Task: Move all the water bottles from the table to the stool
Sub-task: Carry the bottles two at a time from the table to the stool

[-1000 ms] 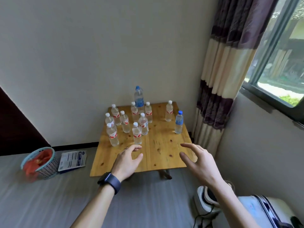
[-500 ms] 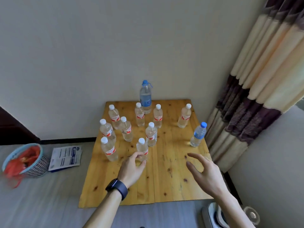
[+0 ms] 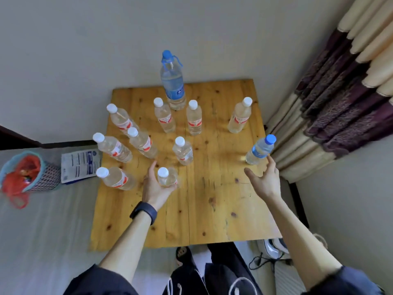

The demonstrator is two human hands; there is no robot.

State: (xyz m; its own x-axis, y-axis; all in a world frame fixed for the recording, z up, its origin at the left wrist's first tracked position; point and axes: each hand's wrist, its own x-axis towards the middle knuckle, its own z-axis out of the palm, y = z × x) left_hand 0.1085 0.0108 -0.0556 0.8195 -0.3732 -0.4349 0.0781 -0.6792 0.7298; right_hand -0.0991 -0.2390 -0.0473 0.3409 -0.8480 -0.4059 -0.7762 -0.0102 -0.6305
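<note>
Several clear water bottles with white caps stand on the square wooden table (image 3: 212,209). My left hand (image 3: 156,186) curls round the nearest white-capped bottle (image 3: 167,177), which stands on the table. My right hand (image 3: 264,179) is spread open just below the small blue-capped bottle (image 3: 259,150) at the table's right edge, with its fingertips close to the bottle's base. A tall blue-capped bottle (image 3: 172,81) stands at the back by the wall. No stool is in view.
A basket with red contents (image 3: 25,173) and a white printed packet (image 3: 78,165) lie on the floor to the left. A striped curtain (image 3: 340,103) hangs at the right. A white appliance with a cable (image 3: 274,248) sits by the table's near right corner.
I have moved closer and look more steeply down on the table. My left hand has closed round the nearest bottle. My right hand has reached up toward the small blue-capped bottle.
</note>
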